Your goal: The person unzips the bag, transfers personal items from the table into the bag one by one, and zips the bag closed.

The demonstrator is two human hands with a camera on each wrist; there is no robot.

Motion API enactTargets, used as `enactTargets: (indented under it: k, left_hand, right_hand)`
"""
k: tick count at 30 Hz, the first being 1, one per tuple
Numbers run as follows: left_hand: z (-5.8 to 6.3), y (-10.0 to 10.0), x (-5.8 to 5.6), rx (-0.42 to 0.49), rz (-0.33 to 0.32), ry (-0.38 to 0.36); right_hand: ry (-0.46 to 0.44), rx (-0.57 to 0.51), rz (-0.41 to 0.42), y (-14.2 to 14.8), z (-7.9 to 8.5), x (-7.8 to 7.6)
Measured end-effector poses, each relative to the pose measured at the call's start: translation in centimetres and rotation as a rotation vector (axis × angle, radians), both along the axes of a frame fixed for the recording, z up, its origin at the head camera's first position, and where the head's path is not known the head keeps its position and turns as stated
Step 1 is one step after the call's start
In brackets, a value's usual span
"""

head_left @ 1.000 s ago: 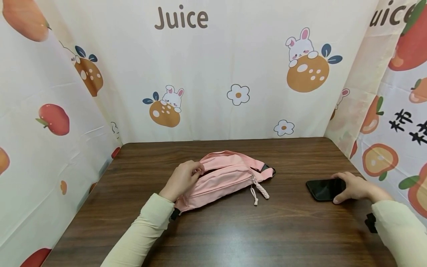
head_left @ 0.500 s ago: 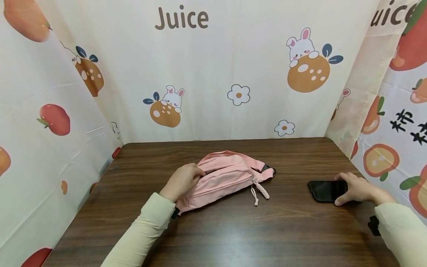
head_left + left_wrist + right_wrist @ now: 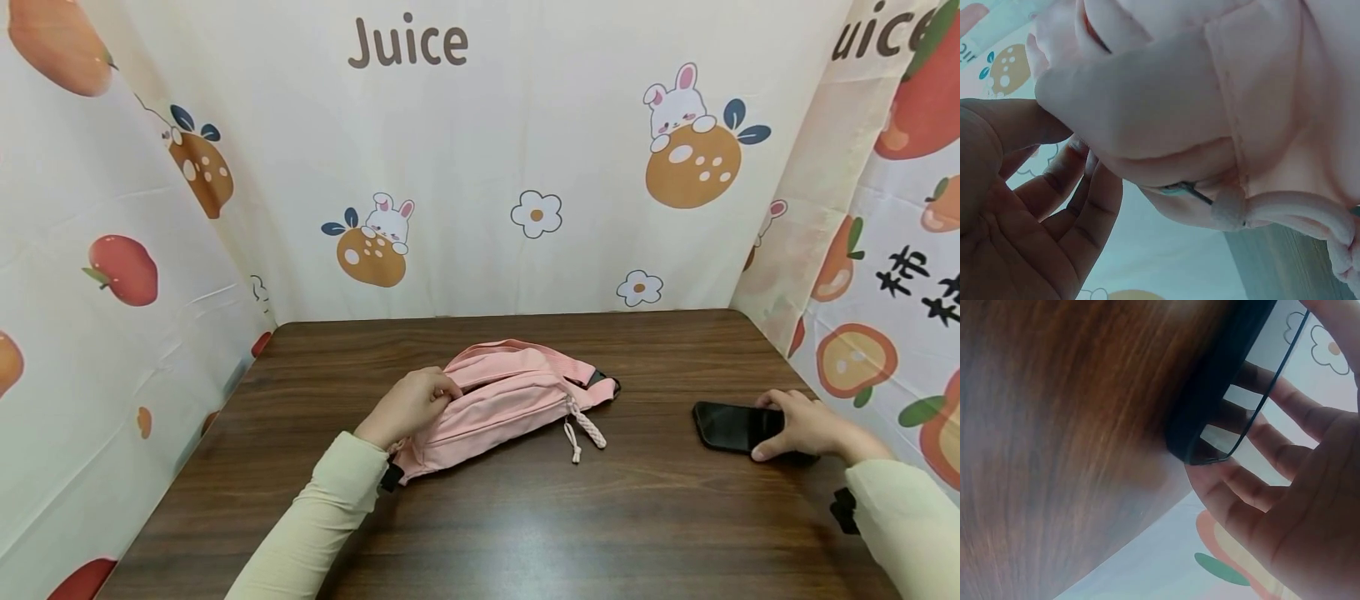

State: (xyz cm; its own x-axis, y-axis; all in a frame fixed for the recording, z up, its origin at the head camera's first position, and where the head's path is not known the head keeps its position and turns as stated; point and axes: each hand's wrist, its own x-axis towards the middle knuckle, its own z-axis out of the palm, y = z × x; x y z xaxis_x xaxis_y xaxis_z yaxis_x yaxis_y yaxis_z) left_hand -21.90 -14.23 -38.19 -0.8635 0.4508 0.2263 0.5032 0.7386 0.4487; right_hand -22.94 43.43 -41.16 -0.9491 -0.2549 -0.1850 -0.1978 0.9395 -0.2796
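Observation:
A pink waist bag [image 3: 487,417] lies on the table, its zip side up, with a braided cord pull [image 3: 588,423] at the right end. My left hand [image 3: 411,407] pinches the upper edge of the bag near its left end. The left wrist view shows thumb and fingers meeting at a fold of the pink cloth [image 3: 1147,106]. At the right, my right hand [image 3: 810,427] grips a black smartphone [image 3: 731,427] across its width, thumb on the near edge and fingers on the far one. In the right wrist view the phone [image 3: 1210,381] is close over the wood, its glossy screen reflecting the fingers.
The dark wooden table [image 3: 540,525] reaches back to a printed curtain [image 3: 465,142] with fruit and rabbit pictures. Curtains also stand along the left and right sides. A black buckle [image 3: 597,377] sits at the bag's right end.
The right hand and smartphone have shifted slightly right, and the phone's left end has tipped up a little. The left hand's fingers have settled slightly on the bag's edge; the bag stays in place.

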Motion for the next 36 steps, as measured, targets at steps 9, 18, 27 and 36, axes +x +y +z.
enactTargets:
  k: [9,18,27,36]
  left_hand:
    - [-0.2,-0.1,-0.3,0.034,0.008,-0.027]
    - [-0.1,-0.1,-0.3,0.035,0.006,-0.055]
    - [0.1,-0.2,-0.3,0.05,-0.02,-0.102]
    - [0.2,-0.2,-0.2,0.057,-0.006,-0.058]
  right_hand:
    - [0.008,-0.007,-0.007,0.0,0.4,0.2]
    - [-0.027,-0.069,0.053,0.9,0.7,0.0]
    - [-0.147,-0.174,0.032,1.8,0.9,0.4]
    - [-0.175,-0.315,-0.023,1.1,1.5,0.4]
